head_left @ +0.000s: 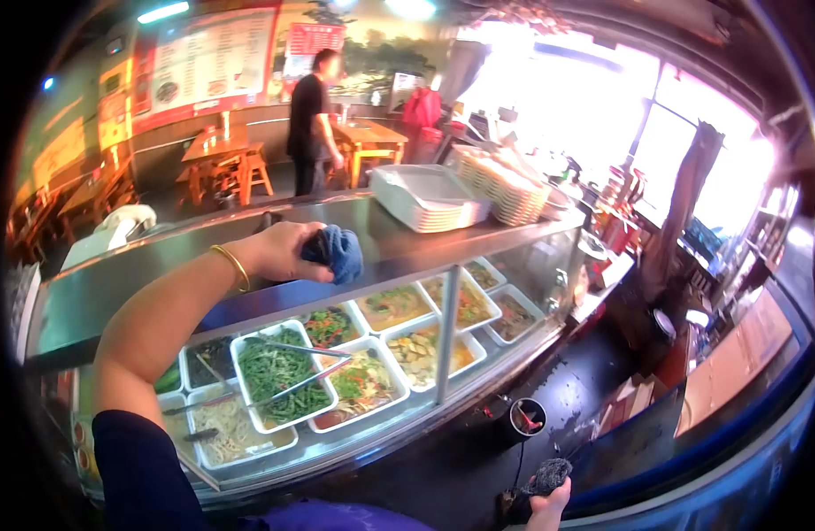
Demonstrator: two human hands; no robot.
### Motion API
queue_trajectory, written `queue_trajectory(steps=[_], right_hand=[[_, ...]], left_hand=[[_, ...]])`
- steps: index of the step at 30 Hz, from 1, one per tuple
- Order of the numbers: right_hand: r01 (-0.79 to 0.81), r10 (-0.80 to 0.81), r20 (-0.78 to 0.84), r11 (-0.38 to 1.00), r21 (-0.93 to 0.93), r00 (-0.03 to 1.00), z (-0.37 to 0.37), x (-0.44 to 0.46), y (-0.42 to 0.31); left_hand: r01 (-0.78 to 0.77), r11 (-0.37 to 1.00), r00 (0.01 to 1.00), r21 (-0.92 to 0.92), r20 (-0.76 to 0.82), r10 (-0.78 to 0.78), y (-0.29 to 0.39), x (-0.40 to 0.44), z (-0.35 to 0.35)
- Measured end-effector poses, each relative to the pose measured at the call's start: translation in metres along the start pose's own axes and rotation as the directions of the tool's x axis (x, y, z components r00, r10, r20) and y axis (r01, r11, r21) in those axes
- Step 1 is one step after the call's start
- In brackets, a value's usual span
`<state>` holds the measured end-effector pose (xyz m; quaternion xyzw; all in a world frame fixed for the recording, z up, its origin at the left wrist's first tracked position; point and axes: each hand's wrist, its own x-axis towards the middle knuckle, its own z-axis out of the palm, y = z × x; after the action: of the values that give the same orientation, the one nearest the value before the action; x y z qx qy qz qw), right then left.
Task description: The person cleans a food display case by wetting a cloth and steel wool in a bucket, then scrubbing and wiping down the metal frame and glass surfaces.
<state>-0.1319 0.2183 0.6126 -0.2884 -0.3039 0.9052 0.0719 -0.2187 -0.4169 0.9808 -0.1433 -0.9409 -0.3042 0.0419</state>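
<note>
My left hand (284,251) is closed round a bunched blue cloth (344,255), just over the front edge of the metal counter top (275,226). A gold bangle (231,268) circles that wrist. Low at the right, my right hand (550,508) grips a dark, wiry scouring pad (549,476); part of this hand is cut off by the frame. Below my left arm, a display case holds several white trays of food, among them chopped greens (282,379) with tongs (303,382) lying across them.
Stacked white trays (430,199) and woven baskets (505,186) stand on the counter top. A dark bin (524,418) sits on the floor at right, near flattened cardboard (730,363). Beyond the counter, a person in black (308,124) stands by wooden tables (368,135).
</note>
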Motion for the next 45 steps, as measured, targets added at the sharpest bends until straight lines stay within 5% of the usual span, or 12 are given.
queue_trajectory(steps=[8,15,21,28,33,35,37,38,39,40,43,45], right_hand=[[-0.004,0.016,0.174,0.998,-0.07,0.985,0.06,-0.02,0.042],[-0.08,0.103,0.208,0.99,-0.113,0.973,0.104,-0.044,0.088],[-0.149,0.194,0.253,0.971,-0.187,0.948,0.116,-0.036,0.108],[-0.143,0.166,0.215,0.983,-0.116,0.963,0.116,-0.033,0.101],[-0.106,0.129,0.301,0.99,-0.093,0.945,0.125,-0.043,0.086],[-0.021,0.063,0.398,0.994,-0.107,0.915,0.158,-0.048,0.077],[0.112,-0.027,0.519,0.985,-0.133,0.854,0.22,-0.053,0.072],[0.212,-0.097,0.553,0.966,-0.148,0.828,0.261,-0.059,0.073],[0.367,-0.188,0.69,0.922,-0.121,0.699,0.306,-0.069,0.078],[0.538,-0.217,0.802,0.829,-0.149,0.557,0.351,-0.084,0.084],[0.948,-0.184,0.981,0.318,0.008,0.054,0.479,-0.124,0.101],[0.992,-0.003,0.994,-0.052,0.111,-0.112,0.536,-0.114,0.122]], left_hand=[[0.201,0.97,0.973,0.134,-0.139,-0.183,-0.03,-0.154,-0.06],[0.572,0.82,0.701,0.013,-0.526,-0.481,-0.069,-0.342,-0.121],[0.633,0.774,0.555,-0.015,-0.689,-0.467,-0.136,-0.471,-0.151],[0.648,0.76,0.552,-0.052,-0.655,-0.515,-0.134,-0.431,-0.161],[0.501,0.864,0.712,-0.047,-0.545,-0.443,-0.114,-0.288,-0.143],[0.455,0.777,0.853,0.435,-0.464,-0.24,-0.119,-0.21,-0.128],[0.458,0.738,0.879,0.495,-0.375,-0.294,-0.097,-0.125,-0.108],[0.221,0.862,0.933,0.456,-0.355,-0.052,-0.104,-0.087,-0.089],[0.219,0.939,0.953,0.265,-0.266,-0.147,-0.071,-0.049,-0.069],[0.045,0.936,0.962,0.348,-0.268,0.053,-0.063,-0.018,-0.05],[-0.198,0.915,0.922,0.353,-0.249,0.295,-0.039,0.044,-0.009],[-0.059,0.925,0.972,0.375,-0.191,0.139,-0.025,0.031,-0.018]])
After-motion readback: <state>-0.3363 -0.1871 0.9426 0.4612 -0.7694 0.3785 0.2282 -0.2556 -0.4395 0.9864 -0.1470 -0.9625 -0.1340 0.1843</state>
